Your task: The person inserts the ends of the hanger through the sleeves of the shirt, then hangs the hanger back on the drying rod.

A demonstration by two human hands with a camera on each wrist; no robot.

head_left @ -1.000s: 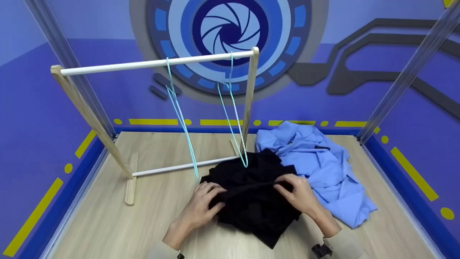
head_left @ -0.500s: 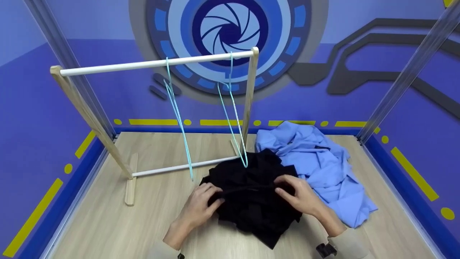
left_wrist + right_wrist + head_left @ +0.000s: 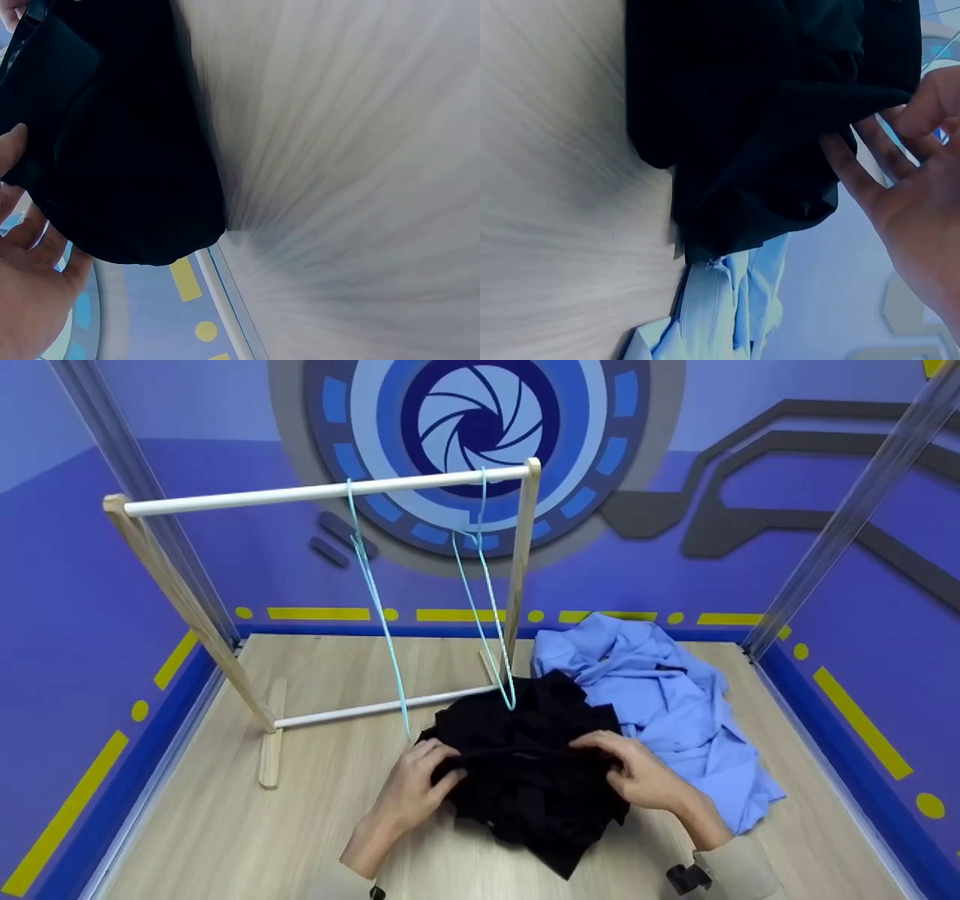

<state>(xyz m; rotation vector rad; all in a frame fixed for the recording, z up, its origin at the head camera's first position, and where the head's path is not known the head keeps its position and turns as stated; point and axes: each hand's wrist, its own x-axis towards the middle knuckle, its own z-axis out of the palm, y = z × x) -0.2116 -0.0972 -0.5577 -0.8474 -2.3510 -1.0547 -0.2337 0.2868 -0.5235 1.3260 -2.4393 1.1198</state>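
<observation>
A black garment (image 3: pixel 532 802) lies bunched on the wooden table, with a raised fold running across it between both hands. At its left side my left hand (image 3: pixel 411 789) pinches the cloth between thumb and fingers. The left wrist view shows the garment (image 3: pixel 135 150) draped over those fingers, some of them hidden behind it. My right hand (image 3: pixel 643 777) holds the right end of the fold. In the right wrist view, a corner of the cloth is drawn out to a point between the thumb and fingers of that hand (image 3: pixel 922 202).
Behind the black garment stands a clothes rack (image 3: pixel 300 496) with wooden posts and white bars. Two light-blue hangers hang from it, a left one (image 3: pixel 386 630) and a right one (image 3: pixel 496 615) whose lower end overlaps the black cloth. A crumpled blue garment (image 3: pixel 675 712) lies to the right.
My right hand has shifted a little to the right and its grasp on the fold has changed. The left hand has moved slightly left. The left hanger has swung on the bar.
</observation>
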